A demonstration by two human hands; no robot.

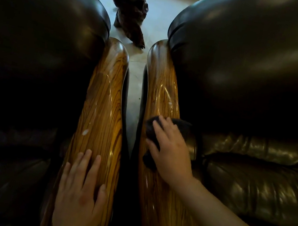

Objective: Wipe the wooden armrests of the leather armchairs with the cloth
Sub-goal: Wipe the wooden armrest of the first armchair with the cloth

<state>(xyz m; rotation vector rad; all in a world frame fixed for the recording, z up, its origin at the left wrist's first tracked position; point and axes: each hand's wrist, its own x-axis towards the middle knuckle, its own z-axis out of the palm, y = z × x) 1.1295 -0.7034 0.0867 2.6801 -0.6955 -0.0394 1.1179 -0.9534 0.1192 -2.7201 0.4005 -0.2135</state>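
Two dark leather armchairs stand side by side, each with a glossy striped wooden armrest. My right hand presses a dark cloth flat onto the right chair's armrest, about halfway along it. The cloth is mostly hidden under my palm and fingers. My left hand lies flat, fingers spread, on the left chair's armrest near its close end and holds nothing. Small pale smudges show on both armrests.
A narrow gap of pale floor runs between the two armrests. A dark gnarled wooden sculpture stands on the floor beyond the gap. The bulging leather backs of the chairs rise on both sides.
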